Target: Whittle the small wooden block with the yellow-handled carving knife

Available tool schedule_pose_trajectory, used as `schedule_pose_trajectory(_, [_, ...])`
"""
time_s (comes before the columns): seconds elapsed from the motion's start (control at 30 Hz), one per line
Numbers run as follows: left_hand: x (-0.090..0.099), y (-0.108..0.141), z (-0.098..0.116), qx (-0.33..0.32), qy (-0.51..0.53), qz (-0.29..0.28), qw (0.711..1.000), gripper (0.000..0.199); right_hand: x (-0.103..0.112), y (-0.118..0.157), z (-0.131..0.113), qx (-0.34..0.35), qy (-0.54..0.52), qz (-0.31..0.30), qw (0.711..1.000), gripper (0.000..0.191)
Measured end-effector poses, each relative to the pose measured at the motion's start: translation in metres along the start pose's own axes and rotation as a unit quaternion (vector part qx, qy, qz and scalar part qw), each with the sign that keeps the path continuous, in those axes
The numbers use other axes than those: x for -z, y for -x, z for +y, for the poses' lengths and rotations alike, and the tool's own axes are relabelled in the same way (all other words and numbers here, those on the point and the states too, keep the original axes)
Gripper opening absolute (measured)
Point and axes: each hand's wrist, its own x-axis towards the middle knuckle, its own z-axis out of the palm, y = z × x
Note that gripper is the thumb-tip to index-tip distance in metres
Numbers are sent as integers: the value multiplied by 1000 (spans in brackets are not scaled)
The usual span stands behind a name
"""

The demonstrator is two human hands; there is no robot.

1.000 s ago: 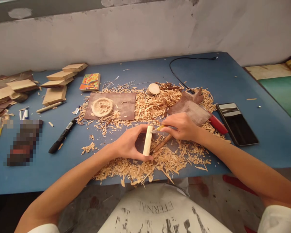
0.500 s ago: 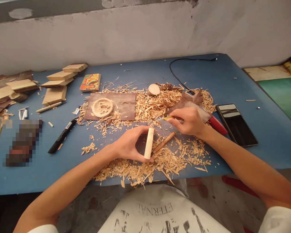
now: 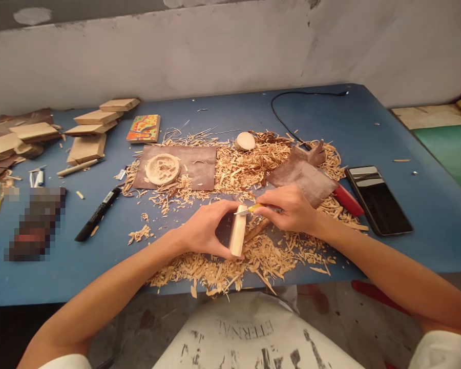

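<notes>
Between thumb and fingers, my left hand (image 3: 207,229) grips a pale wooden block (image 3: 237,234), its narrow edge turned up. My right hand (image 3: 290,207) is closed round the yellow handle of a utility knife (image 3: 255,207). The knife's blade lies over the upper end of the block's edge and seems to touch it. Beneath both hands are heaped wood shavings (image 3: 267,253). A brown wooden stick (image 3: 256,231), partly hidden, lies just right of the block.
Brown sandpaper (image 3: 200,169) bears a carved round wooden piece (image 3: 162,169). A wood slice (image 3: 245,141) rests on shavings. Right are a red-handled tool (image 3: 349,200), a phone (image 3: 379,200) and a black cable (image 3: 273,102). Left are a black marker (image 3: 98,214) and several wood blocks (image 3: 96,117).
My right hand has moved left and slightly down, bringing the knife blade from beyond the block onto its upper end. My left hand still holds the block, now tilted slightly differently.
</notes>
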Motion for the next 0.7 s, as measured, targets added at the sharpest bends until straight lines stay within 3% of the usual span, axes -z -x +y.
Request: schedule_pose_trajectory(0.7, [2,-2,1,12,27,1,1000,95,6,4,23,36,70,17,997,30])
